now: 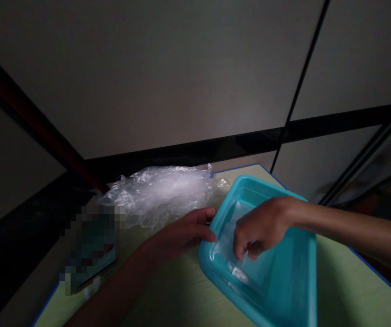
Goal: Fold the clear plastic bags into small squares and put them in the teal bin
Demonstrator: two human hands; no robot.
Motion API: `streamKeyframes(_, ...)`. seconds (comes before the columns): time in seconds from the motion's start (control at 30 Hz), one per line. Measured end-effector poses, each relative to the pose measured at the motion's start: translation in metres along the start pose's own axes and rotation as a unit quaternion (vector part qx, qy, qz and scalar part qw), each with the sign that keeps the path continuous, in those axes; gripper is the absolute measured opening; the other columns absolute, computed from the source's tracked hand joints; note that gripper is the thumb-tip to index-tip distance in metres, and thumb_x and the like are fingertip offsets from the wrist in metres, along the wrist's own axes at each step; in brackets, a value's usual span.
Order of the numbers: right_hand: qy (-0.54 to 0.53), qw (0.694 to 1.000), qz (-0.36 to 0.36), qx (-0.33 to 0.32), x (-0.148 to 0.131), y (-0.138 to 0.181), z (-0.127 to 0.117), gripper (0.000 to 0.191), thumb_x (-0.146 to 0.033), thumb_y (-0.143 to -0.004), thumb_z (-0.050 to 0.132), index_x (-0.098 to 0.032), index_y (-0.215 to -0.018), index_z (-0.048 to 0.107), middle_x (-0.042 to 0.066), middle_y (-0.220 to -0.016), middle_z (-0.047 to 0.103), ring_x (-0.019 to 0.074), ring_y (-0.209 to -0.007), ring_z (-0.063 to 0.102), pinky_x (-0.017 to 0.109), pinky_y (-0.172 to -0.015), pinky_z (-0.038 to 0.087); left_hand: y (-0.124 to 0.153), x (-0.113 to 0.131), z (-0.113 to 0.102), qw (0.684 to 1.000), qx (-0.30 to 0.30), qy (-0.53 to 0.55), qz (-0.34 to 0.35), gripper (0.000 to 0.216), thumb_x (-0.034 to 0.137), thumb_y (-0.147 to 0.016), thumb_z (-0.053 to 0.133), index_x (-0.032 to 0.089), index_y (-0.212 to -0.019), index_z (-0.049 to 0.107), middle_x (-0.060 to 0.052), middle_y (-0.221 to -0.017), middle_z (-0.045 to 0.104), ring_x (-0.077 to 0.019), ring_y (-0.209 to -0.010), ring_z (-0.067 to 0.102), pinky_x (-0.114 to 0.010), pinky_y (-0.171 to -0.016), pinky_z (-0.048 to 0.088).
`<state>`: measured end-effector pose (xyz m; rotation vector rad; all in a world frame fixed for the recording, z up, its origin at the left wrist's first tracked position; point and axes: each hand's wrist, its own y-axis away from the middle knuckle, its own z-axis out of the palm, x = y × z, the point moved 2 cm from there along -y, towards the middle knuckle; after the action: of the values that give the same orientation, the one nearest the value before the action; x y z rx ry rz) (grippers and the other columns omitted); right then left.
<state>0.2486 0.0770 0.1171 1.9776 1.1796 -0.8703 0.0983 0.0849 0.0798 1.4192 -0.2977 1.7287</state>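
A teal plastic tub (294, 277) stands on the table in the lower right of the head view. My left hand (190, 229) grips its left rim, thumb at the edge and fingers outside the wall. Inside the tub is my right hand (261, 229), reaching in from the right with its fingers curled and pinched. A thin clear plastic bag (241, 272) lies on the tub's floor under those fingers, which close on part of it. My right fingertips are partly hidden, and what the bag holds, if anything, is unclear.
A heap of crumpled clear plastic wrap (164, 188) lies behind my left hand. At the left, a blurred-out box (95, 250) stands on the pale green table (168, 290), which has a blue edge. Grey cabinet panels (181, 81) with dark strips rise behind the table.
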Motion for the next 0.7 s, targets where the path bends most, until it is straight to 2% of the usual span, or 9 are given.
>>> streamKeyframes(0.1, 0.007, 1.0, -0.003, 0.0, 0.005, -0.003, 0.006, 0.036, 0.013, -0.043, 0.061, -0.021, -0.05, 0.066, -0.009, -0.041, 0.057, 0.0093, -0.039, 0.053, 0.017, -0.042, 0.038, 0.0, 0.0, 0.0, 1.0, -0.008, 0.002, 0.002, 0.025, 0.011, -0.053, 0.067, 0.016, -0.076, 0.058, 0.0, -0.073, 0.058, -0.0167, -0.07, 0.056, -0.024, -0.061, 0.038)
streamKeyframes(0.2, 0.031, 1.0, 0.0, -0.006, 0.011, -0.002, 0.004, 0.035, 0.014, -0.05, 0.058, -0.019, -0.055, 0.068, -0.007, -0.048, 0.061, 0.0097, -0.045, 0.055, 0.017, -0.046, 0.04, 0.0, -0.001, -0.001, 1.0, -0.014, 0.003, 0.008, 0.026, 0.011, -0.052, 0.067, 0.016, -0.076, 0.057, 0.001, -0.071, 0.057, -0.0156, -0.069, 0.055, -0.023, -0.06, 0.038)
streamKeyframes(0.5, 0.16, 0.981, 0.025, -0.109, 0.017, -0.007, 0.015, 0.029, 0.01, -0.068, 0.052, -0.007, -0.084, 0.07, 0.007, -0.077, 0.07, 0.0157, -0.073, 0.063, 0.022, -0.064, 0.045, -0.005, -0.006, -0.007, 1.0, -0.026, 0.011, 0.013, 0.028, 0.012, -0.051, 0.07, 0.016, -0.073, 0.053, 0.002, -0.068, 0.054, -0.0123, -0.062, 0.053, -0.02, -0.054, 0.039)
streamKeyframes(0.6, 0.191, 0.976, 0.03, -0.096, 0.012, -0.004, 0.011, 0.034, 0.009, -0.071, 0.05, -0.007, -0.095, 0.067, 0.01, -0.09, 0.069, 0.0191, -0.084, 0.062, 0.026, -0.072, 0.045, -0.007, -0.007, -0.008, 1.0, -0.027, 0.0, 0.016, 0.03, 0.012, -0.051, 0.069, 0.015, -0.076, 0.054, 0.001, -0.07, 0.057, -0.0118, -0.062, 0.053, -0.019, -0.054, 0.04)
streamKeyframes(0.7, 0.222, 0.973, 0.032, -0.046, 0.007, 0.002, 0.001, 0.035, 0.008, -0.072, 0.049, -0.009, -0.097, 0.066, 0.009, -0.094, 0.068, 0.0194, -0.089, 0.061, 0.028, -0.077, 0.044, -0.007, -0.008, -0.008, 1.0, -0.023, -0.002, 0.02, 0.029, 0.012, -0.051, 0.068, 0.014, -0.077, 0.055, 0.001, -0.071, 0.058, -0.0106, -0.061, 0.052, -0.018, -0.053, 0.039)
